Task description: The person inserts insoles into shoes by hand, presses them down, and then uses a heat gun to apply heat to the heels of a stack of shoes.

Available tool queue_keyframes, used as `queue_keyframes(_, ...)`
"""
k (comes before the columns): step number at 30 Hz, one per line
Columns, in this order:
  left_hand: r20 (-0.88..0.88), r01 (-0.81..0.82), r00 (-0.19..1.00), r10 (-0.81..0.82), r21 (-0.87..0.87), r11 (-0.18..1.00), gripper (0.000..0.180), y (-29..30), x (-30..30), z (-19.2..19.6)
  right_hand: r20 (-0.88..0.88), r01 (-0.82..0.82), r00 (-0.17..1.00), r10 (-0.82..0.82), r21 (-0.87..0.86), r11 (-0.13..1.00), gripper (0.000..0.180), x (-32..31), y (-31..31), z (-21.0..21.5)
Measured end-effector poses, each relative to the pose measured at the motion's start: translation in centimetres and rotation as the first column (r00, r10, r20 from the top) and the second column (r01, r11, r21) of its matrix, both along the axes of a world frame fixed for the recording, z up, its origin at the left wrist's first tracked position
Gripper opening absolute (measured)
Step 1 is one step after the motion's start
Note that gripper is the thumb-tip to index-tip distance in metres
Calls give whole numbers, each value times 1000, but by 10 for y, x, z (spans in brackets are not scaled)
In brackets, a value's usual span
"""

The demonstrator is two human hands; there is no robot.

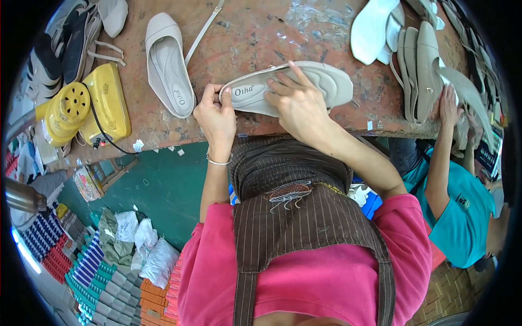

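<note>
A light beige flat shoe (338, 87) with a padded insole lies sideways near the table's front edge, heel to the left. My left hand (216, 115) pinches its heel end between thumb and fingers. Across the middle of the insole, my right hand (298, 103) bears down with bent fingers, one finger stretched to the far rim. A thin strap runs along that far rim, partly under the fingers. The shoe's underside and my right thumb are hidden. Left of my hands stands a matching beige flat shoe (166, 60) with a closed toe and a loose strap.
The worn reddish-brown worktable (234, 46) carries a yellow machine (106, 103) with a cable at left, dark sandals (73, 51), pale insoles (372, 30) and beige shoes (418, 70) at right. A co-worker in a teal shirt (462, 217) handles a sole there. White bags (157, 261) lie on the floor.
</note>
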State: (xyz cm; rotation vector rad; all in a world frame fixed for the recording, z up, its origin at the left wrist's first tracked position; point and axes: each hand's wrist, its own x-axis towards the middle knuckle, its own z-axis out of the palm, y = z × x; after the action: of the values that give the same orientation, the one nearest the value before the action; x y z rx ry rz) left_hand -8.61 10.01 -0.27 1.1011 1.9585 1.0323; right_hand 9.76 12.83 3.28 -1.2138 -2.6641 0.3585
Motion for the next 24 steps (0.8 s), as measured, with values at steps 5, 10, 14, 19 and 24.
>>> queue_keyframes(5,-14,246,968,-250,-135,960,19,-38,25,6,-276,413,901,-334,313,855,24,30,45,-5)
queue_keyframes(10,-449,474,784,-429,-15,881,26,-58,77,40,-430,359,658,-618,-542,760,40,46,59,48)
queue_keyframes(14,-552,777,506,-663,-43,628,64,-60,92,36,-227,330,906,-358,-152,932,41,39,-29,36)
queue_keyframes(19,-554,769,443,-705,-171,616,63,-64,99,8,-162,364,928,-336,193,911,53,18,1,-24)
queue_keyframes(24,-517,748,449,-729,-228,623,59,-62,101,10,6,385,921,-390,155,910,53,12,24,-17)
